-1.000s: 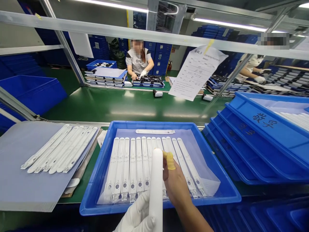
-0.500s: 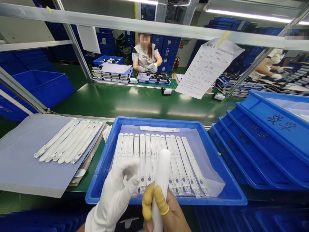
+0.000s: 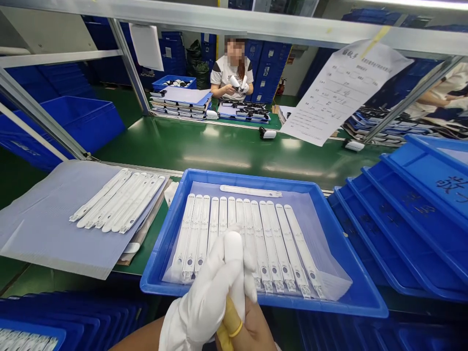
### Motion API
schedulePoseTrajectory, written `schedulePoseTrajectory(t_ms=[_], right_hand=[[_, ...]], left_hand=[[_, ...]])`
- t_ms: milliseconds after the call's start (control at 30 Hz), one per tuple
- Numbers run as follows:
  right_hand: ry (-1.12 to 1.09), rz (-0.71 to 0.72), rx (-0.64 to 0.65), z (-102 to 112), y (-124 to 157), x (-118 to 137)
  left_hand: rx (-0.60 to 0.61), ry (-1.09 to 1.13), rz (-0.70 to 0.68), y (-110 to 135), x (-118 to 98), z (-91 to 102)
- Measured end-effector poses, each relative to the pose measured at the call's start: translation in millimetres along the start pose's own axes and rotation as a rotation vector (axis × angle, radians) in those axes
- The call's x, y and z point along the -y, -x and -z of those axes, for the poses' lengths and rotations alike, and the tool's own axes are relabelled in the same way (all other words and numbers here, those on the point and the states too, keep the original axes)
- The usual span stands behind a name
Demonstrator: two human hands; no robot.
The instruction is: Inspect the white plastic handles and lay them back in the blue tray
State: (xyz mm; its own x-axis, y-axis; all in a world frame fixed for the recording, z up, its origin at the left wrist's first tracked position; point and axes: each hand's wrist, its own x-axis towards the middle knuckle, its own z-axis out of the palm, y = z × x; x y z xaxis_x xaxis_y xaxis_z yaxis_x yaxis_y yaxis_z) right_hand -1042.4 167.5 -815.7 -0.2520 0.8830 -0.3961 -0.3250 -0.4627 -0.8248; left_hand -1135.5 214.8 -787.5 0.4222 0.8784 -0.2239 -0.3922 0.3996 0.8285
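We have one white strip (image 3: 233, 247) in both hands, above the near edge of the blue tray (image 3: 161, 248). Its rounded end points up and away from us, the long axis running forward with a slight leftward lean. Our gloved left hand (image 3: 206, 295) wraps around it; our right hand (image 3: 250, 326), in yellow finger cots (image 3: 231, 316), grips lower down. Beyond, a row of strips (image 3: 268, 243) lies lengthwise, with a single crosswise strip (image 3: 251, 191) behind.

left hand (image 3: 206, 297) (gloved) curled; right hand (image 3: 252, 329) gripping
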Motion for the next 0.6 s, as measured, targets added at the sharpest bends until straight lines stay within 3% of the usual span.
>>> schedulePoseTrajectory(t_ms=[167, 600], right_hand=[[-0.031, 0.002, -0.126, -5, 3, -2], [0.024, -0.106, -0.095, -9, 9, 7]], left_hand=[[0.000, 0.048, 0.034, -1, 6, 2.0], [-0.018, -0.031, 0.073, -6, 11, 7.0]])
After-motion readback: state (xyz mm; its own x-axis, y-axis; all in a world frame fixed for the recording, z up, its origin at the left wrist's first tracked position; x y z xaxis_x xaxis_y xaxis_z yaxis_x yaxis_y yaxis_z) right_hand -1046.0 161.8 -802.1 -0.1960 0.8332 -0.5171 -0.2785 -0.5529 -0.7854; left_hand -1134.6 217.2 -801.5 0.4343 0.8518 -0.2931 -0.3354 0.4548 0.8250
